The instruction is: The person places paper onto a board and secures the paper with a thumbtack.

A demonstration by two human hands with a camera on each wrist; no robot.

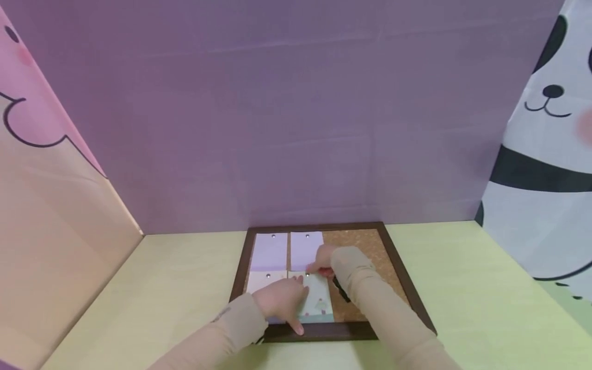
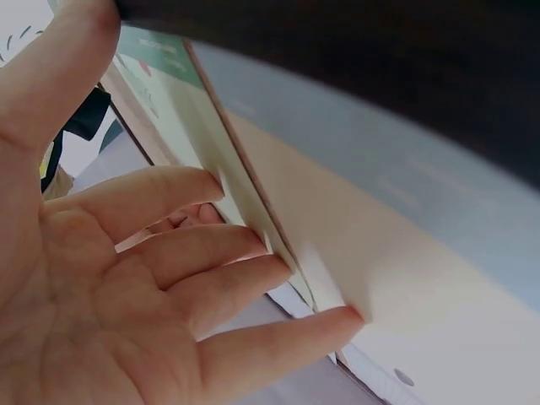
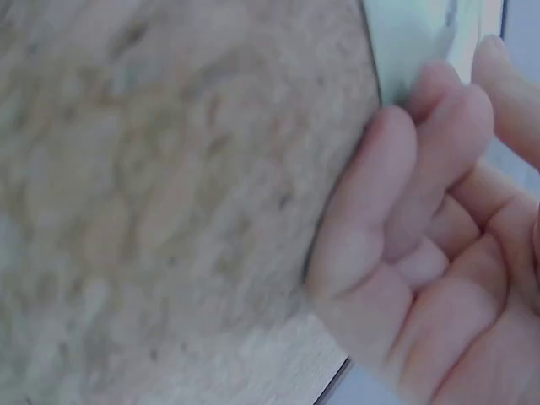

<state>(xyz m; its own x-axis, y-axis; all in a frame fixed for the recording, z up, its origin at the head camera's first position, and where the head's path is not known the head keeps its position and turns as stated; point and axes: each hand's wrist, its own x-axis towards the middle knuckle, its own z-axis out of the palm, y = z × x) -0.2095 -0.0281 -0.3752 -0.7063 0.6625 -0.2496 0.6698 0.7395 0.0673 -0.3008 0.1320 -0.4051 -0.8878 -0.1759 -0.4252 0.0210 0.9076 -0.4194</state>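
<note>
A brown-framed cork board (image 1: 355, 308) lies on the table, with several paper sheets pinned on it. My left hand (image 1: 283, 299) spreads its fingers over the two lower sheets, with its thumb on the board's front frame. In the left wrist view, the straight fingertips (image 2: 346, 319) touch the sheets on both sides of a narrow gap. My right hand (image 1: 325, 258) is at the top edge of the lower right sheet (image 1: 318, 298), fingertips beside a silver thumbtack (image 1: 307, 274). Its fingers (image 3: 371, 186) are curled in the right wrist view; their contact with the thumbtack is hidden.
Two purple sheets (image 1: 270, 252) with silver tacks fill the board's upper left and middle. Bare cork (image 1: 358, 241) shows on its right side. A purple backdrop (image 1: 296, 128) rises behind the pale table (image 1: 455, 267), with a panda-print panel (image 1: 546, 205) on the right.
</note>
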